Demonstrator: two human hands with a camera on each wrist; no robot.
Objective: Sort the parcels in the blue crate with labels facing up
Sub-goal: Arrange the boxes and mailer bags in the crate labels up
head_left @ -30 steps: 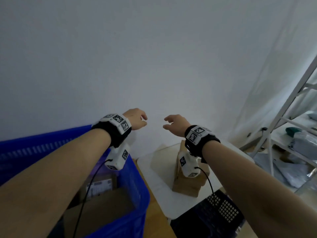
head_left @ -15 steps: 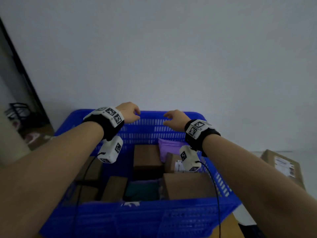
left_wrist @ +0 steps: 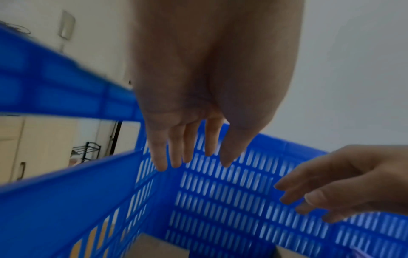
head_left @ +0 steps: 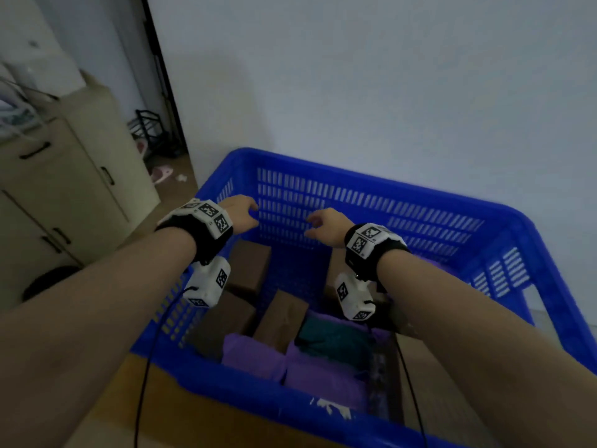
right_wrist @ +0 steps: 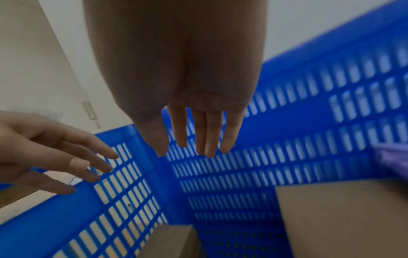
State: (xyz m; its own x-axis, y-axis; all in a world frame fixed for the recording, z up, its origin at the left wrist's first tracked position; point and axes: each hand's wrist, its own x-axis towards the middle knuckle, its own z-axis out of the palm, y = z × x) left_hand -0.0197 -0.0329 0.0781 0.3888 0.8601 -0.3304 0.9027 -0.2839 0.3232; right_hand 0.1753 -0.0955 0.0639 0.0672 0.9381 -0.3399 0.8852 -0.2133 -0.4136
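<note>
A large blue slatted crate [head_left: 371, 202] fills the middle of the head view and holds several parcels: brown cardboard boxes [head_left: 281, 315], purple mailer bags [head_left: 319, 373] and a dark teal bag [head_left: 336, 341]. No label shows on them from here. My left hand [head_left: 242, 211] and right hand [head_left: 323, 223] hover empty above the crate's far half, side by side. In the left wrist view the left hand [left_wrist: 194, 157] hangs with fingers straight over the crate's far left corner. The right hand [right_wrist: 198, 148] in its wrist view is likewise relaxed, above a brown box [right_wrist: 344, 218].
A beige cabinet [head_left: 64, 189] stands left of the crate, with a dark doorway and a black wire rack [head_left: 148, 130] behind it. A grey wall rises right behind the crate. Wood-coloured floor [head_left: 181, 409] shows in front of the near rim.
The view has swung left from a white table with a brown box to the blue crate. Both hands have moved with it and now hang over the crate, still empty.
</note>
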